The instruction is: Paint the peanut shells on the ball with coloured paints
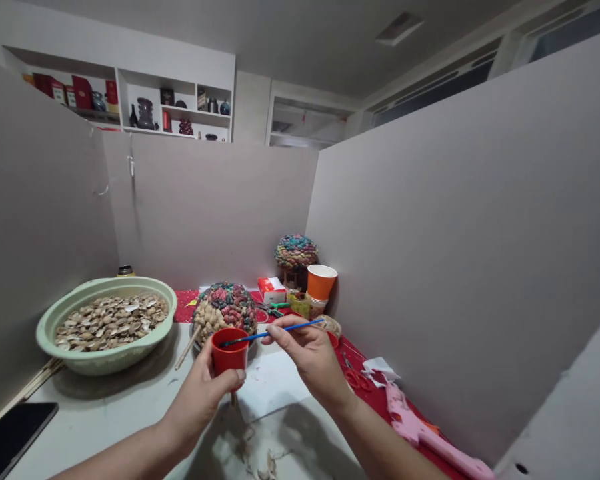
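My left hand (203, 383) is wrapped round a red cup (230, 357) and holds it upright over the table. Between the fingers of my right hand (307, 353) is a thin blue paintbrush (280, 330), its dark tip dipping inside the cup's mouth. What the cup contains is hard to make out. Just behind the cup sits a round ball covered in shells or pods (227, 303), partly painted red, green and dark, with a bare tan patch at its left. A white paper sheet (273, 387) lies beneath my hands.
A green basin (107, 363) full of shells stands at the left, near a black phone (17, 433). Behind are a second painted ball (296, 252) and orange paper cups (321, 283). Red scissors (359, 381) and a pink glue gun (415, 423) lie at the right, beside a grey partition (455, 253).
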Demonstrator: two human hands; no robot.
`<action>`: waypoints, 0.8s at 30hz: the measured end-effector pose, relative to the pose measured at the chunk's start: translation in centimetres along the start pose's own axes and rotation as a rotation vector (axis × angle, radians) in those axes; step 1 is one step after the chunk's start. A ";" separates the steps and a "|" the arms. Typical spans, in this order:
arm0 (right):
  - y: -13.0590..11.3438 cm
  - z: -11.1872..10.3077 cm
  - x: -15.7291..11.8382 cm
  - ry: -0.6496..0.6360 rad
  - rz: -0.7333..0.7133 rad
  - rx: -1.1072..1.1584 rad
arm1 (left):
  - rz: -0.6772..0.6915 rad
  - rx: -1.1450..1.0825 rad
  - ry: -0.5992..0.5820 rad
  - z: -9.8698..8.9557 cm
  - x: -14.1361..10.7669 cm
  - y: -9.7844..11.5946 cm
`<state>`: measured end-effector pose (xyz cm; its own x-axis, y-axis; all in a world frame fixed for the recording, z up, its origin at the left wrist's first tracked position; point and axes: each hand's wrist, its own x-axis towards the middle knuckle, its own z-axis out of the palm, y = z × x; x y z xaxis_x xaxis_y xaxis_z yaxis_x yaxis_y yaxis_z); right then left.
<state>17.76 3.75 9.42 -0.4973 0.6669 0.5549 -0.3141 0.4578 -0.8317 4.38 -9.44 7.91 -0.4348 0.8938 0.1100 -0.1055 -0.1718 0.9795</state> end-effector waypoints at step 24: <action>7.0 0.7 -1.3 0.181 -0.439 -0.360 | 0.294 0.464 0.240 -4.6 1.6 -7.7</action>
<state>15.63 5.68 2.85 -0.2274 0.4455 0.8659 -0.1489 0.8629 -0.4830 0.40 -8.57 -0.25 -0.5824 0.7083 0.3989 0.4281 -0.1499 0.8912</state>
